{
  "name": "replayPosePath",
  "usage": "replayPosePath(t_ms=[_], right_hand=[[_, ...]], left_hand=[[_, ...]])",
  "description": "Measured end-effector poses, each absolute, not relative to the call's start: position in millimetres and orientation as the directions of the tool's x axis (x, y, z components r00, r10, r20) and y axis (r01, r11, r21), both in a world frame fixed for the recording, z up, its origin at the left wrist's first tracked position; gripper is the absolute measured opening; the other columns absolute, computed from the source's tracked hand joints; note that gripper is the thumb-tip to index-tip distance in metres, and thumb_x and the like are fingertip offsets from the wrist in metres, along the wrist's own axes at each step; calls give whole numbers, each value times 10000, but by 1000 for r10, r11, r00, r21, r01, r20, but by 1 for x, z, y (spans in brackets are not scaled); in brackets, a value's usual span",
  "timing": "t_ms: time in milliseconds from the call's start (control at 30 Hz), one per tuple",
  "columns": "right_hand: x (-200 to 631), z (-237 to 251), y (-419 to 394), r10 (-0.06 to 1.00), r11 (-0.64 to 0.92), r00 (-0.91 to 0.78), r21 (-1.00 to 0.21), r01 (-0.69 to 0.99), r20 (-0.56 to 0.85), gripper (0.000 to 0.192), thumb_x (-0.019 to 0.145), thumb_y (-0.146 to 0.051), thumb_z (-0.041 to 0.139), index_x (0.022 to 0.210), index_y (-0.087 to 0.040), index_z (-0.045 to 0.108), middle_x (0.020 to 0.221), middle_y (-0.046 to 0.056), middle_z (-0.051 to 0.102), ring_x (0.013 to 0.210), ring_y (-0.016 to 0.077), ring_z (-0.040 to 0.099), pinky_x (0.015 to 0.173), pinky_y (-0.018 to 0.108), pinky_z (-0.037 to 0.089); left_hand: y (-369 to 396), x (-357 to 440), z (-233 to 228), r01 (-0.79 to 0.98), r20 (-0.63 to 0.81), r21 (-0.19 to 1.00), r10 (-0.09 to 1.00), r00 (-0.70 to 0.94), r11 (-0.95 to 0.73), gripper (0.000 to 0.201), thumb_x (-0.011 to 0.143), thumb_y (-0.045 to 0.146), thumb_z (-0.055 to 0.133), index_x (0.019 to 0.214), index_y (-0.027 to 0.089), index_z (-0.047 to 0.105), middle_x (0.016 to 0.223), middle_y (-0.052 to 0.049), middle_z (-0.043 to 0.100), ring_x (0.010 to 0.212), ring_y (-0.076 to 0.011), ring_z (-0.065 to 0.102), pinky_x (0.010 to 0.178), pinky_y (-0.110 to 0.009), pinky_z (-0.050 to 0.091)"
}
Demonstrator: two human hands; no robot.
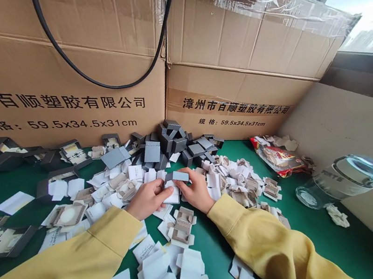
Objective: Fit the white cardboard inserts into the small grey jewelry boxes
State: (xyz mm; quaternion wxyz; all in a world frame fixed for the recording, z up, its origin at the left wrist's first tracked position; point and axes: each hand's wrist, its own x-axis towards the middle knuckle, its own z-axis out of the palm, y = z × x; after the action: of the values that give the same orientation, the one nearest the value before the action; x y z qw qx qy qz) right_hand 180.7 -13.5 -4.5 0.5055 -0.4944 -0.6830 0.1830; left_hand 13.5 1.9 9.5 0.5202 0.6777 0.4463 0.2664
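Head view: left hand (pixel 148 196) and right hand (pixel 196 191) grip a small grey box (pixel 180 176) with their fingers (pixel 165 193).

A green table (pixel 345 246) carries dark boxes (pixel 152 151) and cartons (pixel 189 262).

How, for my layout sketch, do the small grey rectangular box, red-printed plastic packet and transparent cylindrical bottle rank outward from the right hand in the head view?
1. Grey box: left side, held.
2. Plastic packet: right.
3. Transparent bottle: farther right.
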Motion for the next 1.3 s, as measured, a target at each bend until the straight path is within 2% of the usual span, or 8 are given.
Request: replayPosePath(t_ms=[100, 300, 467, 633, 800, 1000, 1200, 1300], right_hand=[[181, -4, -12, 879, 406, 41, -792, 456, 475, 135, 807, -295, 555, 810, -174, 614, 712, 7, 635, 611, 128, 533, 600, 238, 437], [180, -6, -12, 888, 404, 6, -786, 467, 460, 139, 794, -297, 577, 792, -175, 644, 679, -6, 623, 562, 112, 491, 568, 229, 408], [178, -4, -14, 889, 426, -50, -780, 458, 455, 171, 793, -293, 573, 876, -164, 648, 770, 15, 655, 610, 115, 523, 575, 219, 416], [177, -3, -15, 898, 426, -102, -788, 445, 428, 247, 821, -328, 539, 997, -171, 613, 843, 15, 644, 592, 96, 488, 556, 201, 414], [178, -5, -15, 901, 407, -53, -796, 448, 431, 210, 823, -334, 545, 919, -170, 634, 770, 4, 634, 591, 99, 484, 570, 205, 408], [180, -8, -11, 914, 335, 82, -853, 399, 398, 245, 820, -387, 544, 828, -157, 629, 643, -10, 578, 532, 102, 443, 507, 213, 382], [179, -7, -11, 911, 399, -32, -858, 323, 411, 237, 831, -368, 541, 929, -170, 625, 876, 32, 649, 706, 132, 556, 632, 226, 452], [178, -7, -13, 918, 392, -87, -848, 357, 387, 303, 815, -363, 562, 1055, -179, 583, 919, 32, 634, 663, 114, 534, 595, 218, 448]], left_hand=[[2, 13, 7, 325, -79, 941, 880, 469, -89, 332, 767, 507, 521, 723, 178, 522, 514, 54, 483, 411, -106, 499, 408, -222, 409], [4, 12, 0, 282, -69, 957, 884, 463, -73, 351, 785, 507, 511, 936, 191, 527, 566, 48, 492, 442, -108, 464, 385, -215, 403], [7, 11, -1, 263, -75, 963, 880, 470, -58, 328, 783, 478, 525, 894, 169, 544, 556, 43, 467, 466, -108, 461, 369, -198, 391], [8, 11, 1, 240, -79, 970, 895, 439, -32, 304, 781, 442, 528, 908, 166, 532, 575, 32, 485, 463, -114, 478, 348, -197, 399], [9, 13, 0, 247, -100, 969, 888, 449, -15, 320, 772, 463, 537, 897, 169, 556, 553, 37, 478, 444, -106, 459, 343, -193, 392], [6, 10, 4, 257, -104, 966, 877, 468, -23, 372, 810, 517, 464, 943, 174, 517, 590, 29, 512, 468, -125, 531, 422, -223, 447], [4, 11, 4, 190, -86, 982, 856, 510, -14, 358, 788, 474, 521, 982, 174, 500, 620, 36, 465, 523, -119, 494, 427, -214, 440], [5, 12, 2, 156, -68, 988, 875, 479, -8, 346, 791, 470, 511, 960, 168, 518, 648, 19, 492, 537, -124, 490, 419, -214, 427]])
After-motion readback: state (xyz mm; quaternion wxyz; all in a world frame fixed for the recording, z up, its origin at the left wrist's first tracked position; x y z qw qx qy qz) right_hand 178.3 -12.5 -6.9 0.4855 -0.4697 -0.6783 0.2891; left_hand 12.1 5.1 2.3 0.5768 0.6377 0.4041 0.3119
